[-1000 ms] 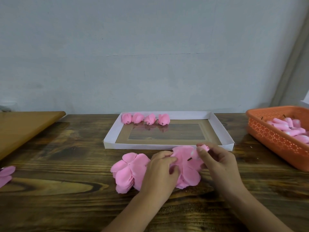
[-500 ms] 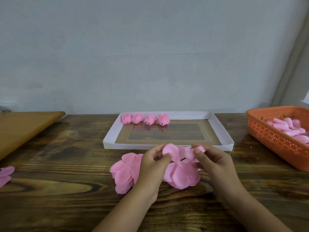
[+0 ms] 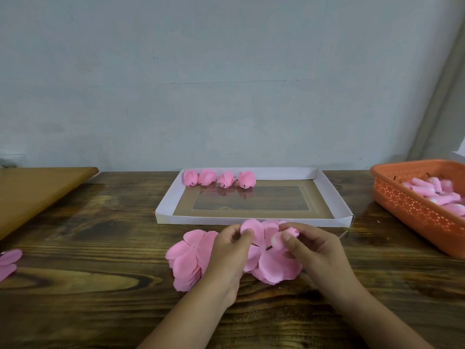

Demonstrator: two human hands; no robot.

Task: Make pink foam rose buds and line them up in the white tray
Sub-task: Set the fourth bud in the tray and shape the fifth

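Note:
A white tray (image 3: 334,197) lies on the wooden table, with several finished pink rose buds (image 3: 219,178) lined along its far left rim. In front of the tray, my left hand (image 3: 226,255) pinches one lobe of a pink foam petal sheet (image 3: 274,265) between thumb and finger. My right hand (image 3: 312,250) holds a small pink bud core (image 3: 284,236) on a thin dark stem, just above the sheet's middle. A stack of pink petal sheets (image 3: 187,260) lies left of my left hand, partly hidden by it.
An orange perforated basket (image 3: 412,205) with several pink bud cores stands at the right. A brown board (image 3: 37,192) lies at the left. Loose pink petals (image 3: 8,260) sit at the table's left edge. A grey wall rises behind the table.
My left hand has lifted a lobe of the top petal sheet and raised it off the pile. My right hand has kept the bud core almost in place beside it.

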